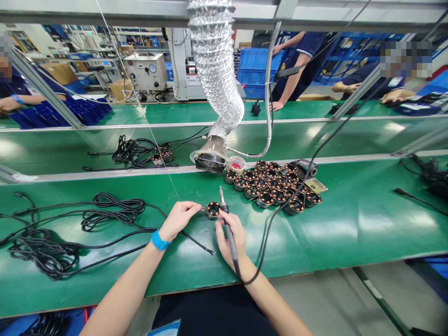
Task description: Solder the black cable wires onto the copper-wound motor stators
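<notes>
A small motor stator [213, 210], a ring with copper windings, rests on the green bench between my hands. My left hand [182, 216], with a blue band at its wrist, pinches a thin wire at the stator's left side; its far end is hard to make out. In my right hand [232, 233] lies a soldering iron [229, 233], its tip pointing up and away past the stator. Fingertips of that hand touch or nearly touch the stator's right side. Beneath my left hand a black cable [196, 241] runs to a stripped end.
Several stators [273, 184] are grouped to the right, beside a small tub [237, 163] and a metal iron holder [308, 168]. Coiled black cables [45, 252] lie left. A fume extraction duct [217, 70] hangs ahead. The iron's cord [269, 224] arcs across the right. Co-workers stand beyond.
</notes>
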Demonstrator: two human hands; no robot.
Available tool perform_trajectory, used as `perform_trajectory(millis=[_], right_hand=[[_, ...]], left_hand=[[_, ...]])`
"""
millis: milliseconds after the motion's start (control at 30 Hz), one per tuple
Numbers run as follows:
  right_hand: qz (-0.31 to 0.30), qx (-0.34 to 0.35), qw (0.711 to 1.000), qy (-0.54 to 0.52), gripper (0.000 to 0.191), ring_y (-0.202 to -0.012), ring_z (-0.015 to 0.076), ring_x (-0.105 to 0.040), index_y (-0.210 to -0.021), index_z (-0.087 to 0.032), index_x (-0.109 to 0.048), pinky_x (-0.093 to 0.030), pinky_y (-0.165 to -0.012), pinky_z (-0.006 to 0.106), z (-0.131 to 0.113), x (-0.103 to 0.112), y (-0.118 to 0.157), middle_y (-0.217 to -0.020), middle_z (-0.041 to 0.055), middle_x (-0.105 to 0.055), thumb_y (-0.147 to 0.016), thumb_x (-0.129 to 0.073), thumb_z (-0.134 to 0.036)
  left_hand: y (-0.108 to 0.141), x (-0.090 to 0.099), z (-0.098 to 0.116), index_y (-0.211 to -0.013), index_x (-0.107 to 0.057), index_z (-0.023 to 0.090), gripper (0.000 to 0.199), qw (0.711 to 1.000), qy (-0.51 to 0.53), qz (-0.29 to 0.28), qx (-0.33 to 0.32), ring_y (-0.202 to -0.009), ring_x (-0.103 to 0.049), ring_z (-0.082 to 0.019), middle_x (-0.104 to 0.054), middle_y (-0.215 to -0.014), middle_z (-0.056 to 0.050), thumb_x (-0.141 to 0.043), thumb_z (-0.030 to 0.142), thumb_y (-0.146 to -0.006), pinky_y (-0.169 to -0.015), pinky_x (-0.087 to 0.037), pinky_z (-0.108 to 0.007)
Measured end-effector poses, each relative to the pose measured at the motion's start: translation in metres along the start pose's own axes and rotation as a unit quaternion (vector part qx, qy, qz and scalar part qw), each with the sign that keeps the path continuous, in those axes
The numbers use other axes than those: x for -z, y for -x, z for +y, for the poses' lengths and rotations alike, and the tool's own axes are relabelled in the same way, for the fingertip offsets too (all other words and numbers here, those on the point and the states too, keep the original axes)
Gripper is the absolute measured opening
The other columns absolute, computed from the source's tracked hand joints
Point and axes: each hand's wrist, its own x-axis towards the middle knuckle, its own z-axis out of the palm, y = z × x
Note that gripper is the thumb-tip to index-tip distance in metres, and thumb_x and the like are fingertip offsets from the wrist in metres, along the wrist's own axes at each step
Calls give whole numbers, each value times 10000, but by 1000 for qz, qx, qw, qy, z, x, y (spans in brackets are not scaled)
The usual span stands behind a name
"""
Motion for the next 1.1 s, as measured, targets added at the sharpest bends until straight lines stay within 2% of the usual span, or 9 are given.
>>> perform_trajectory(millis=[100, 167, 367, 600, 700, 767, 833, 933, 1100], right_hand=[[-24, -3, 1000, 17, 503, -1089, 211, -614, -1366, -250, -480, -527, -962, 394, 2, -8, -4, -1161, 109, -596, -895, -569, -98], [-32, 3, 999, 20, 531, -1124, 207, -602, -1393, -271, -459, -524, -981, 384, 4, -12, -4, -1202, 108, -565, -904, -557, -89], [-40, 10, 999, 23, 574, -1084, 183, -623, -1422, -323, -430, -541, -964, 343, 10, -19, -3, -1196, 86, -524, -916, -525, -69], [-50, 25, 998, 17, 574, -1110, 178, -622, -1421, -335, -430, -550, -946, 323, 16, -23, -2, -1220, 83, -505, -925, -490, -52], [-48, 24, 999, -4, 523, -1072, 162, -648, -1387, -328, -472, -554, -939, 313, 14, -24, -3, -1189, 70, -533, -938, -473, -60], [-36, 18, 999, -16, 473, -1025, 149, -667, -1346, -311, -515, -559, -923, 296, 11, -23, -6, -1143, 59, -570, -942, -478, -69], [-26, -2, 999, -24, 414, -991, 145, -673, -1294, -286, -558, -561, -908, 293, 8, -23, -8, -1089, 53, -607, -941, -489, -81], [-27, -37, 999, -30, 344, -983, 157, -664, -1235, -258, -594, -563, -894, 311, 5, -23, -9, -1052, 59, -634, -943, -494, -107], [-50, -38, 997, -42, 389, -1100, 172, -626, -1303, -249, -546, -528, -982, 343, 3, -25, -7, -1184, 88, -614, -946, -472, -113]], left_hand=[[1, 1, 1, -846, -779, 133, 334, 999, -6, -33, -20, -739, -603, -184, -717, -736, -49, -616, 425, -828, -719, -433, -269], [2, 1, 2, -836, -777, 142, 323, 998, -22, -55, -32, -811, -621, -206, -742, -817, -54, -604, 415, -836, -776, -434, -283], [6, 0, 8, -700, -713, 133, 374, 994, -66, -71, -49, -725, -578, -185, -699, -727, -28, -546, 423, -867, -704, -407, -272], [9, 3, 6, -769, -686, 137, 357, 980, -113, -137, -87, -729, -557, -156, -680, -770, -24, -502, 413, -902, -680, -400, -248], [10, 3, 4, -756, -664, 137, 344, 982, -56, -166, -73, -605, -474, -104, -618, -703, -8, -536, 427, -891, -573, -350, -223], [9, 0, 2, -756, -639, 138, 351, 983, 33, -178, -13, -474, -337, -60, -512, -606, 30, -564, 460, -873, -469, -252, -210], [7, -4, -1, -773, -620, 138, 359, 975, 130, -177, 40, -420, -247, -38, -440, -569, 58, -601, 489, -845, -427, -180, -206], [3, -12, -8, -787, -615, 127, 377, 964, 215, -153, 38, -436, -317, -37, -474, -600, 41, -660, 500, -808, -435, -231, -200], [-5, -13, -15, -799, -627, 111, 355, 961, 241, -138, 3, -518, -383, -55, -515, -635, 14, -663, 462, -836, -493, -271, -198]])
